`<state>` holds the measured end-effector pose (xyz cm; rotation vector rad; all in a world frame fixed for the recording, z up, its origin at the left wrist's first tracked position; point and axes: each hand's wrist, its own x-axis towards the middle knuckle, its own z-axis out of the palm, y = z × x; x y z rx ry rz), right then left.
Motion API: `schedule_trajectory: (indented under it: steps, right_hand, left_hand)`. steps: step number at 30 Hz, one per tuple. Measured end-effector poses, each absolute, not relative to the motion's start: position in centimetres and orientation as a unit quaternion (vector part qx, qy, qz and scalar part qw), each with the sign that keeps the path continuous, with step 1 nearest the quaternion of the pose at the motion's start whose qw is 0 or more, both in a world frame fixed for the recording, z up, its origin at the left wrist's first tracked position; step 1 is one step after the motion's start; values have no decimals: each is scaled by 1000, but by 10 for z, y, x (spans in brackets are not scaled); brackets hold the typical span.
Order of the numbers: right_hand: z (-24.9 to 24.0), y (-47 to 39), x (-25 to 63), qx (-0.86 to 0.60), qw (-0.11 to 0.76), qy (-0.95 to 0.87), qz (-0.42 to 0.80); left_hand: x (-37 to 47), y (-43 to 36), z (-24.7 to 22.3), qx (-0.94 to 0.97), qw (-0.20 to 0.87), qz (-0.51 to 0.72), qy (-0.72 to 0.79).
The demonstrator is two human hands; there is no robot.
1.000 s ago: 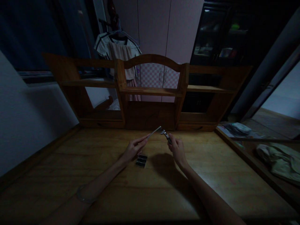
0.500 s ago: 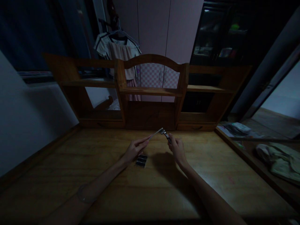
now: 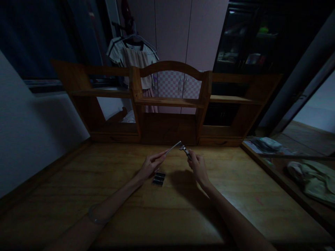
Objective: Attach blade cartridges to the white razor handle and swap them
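Observation:
My right hand (image 3: 198, 167) is closed around the dark handle of a razor (image 3: 184, 150), its silvery head pointing up and left. Between the pinched fingers of my left hand (image 3: 150, 167) is a thin whitish stick (image 3: 173, 147), slanting up toward the razor head; its exact kind is too dim to make out. The stick's tip sits just left of the razor head, with a small gap between them. On the wooden desk (image 3: 117, 198), beside and below my left hand, lies a clear pack with several dark pieces (image 3: 158, 179), partly hidden by that hand.
A wooden shelf unit (image 3: 170, 101) with drawers stands along the desk's back. To the right, past a raised edge (image 3: 267, 170), lie a plastic bag (image 3: 269, 143) and crumpled cloth (image 3: 314, 177). Clothes (image 3: 136, 55) hang behind the shelf.
The stick's tip has shifted slightly up and left, opening a small gap from the razor head. Both hands keep their grip, and the pack stays on the desk.

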<state>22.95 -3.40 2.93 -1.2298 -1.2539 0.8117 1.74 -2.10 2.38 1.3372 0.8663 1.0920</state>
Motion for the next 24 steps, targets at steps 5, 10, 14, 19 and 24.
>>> schedule_trajectory:
  steps: [5, 10, 14, 19, 24]
  right_hand:
    - [29, -35, 230, -527, 563, -535, 345]
    - [29, -34, 230, -523, 563, -537, 349]
    - [29, -34, 229, -526, 560, -535, 352]
    - [31, -35, 228, -504, 567, -528, 383]
    - [31, -33, 227, -501, 568, -497, 424]
  left_hand:
    - [17, -23, 25, 578, 574, 458, 356]
    - [16, -21, 24, 572, 569, 461, 370]
    - [17, -20, 22, 587, 554, 459, 372]
    - [15, -19, 21, 597, 531, 463, 385]
    - [16, -22, 23, 607, 530, 461, 372]
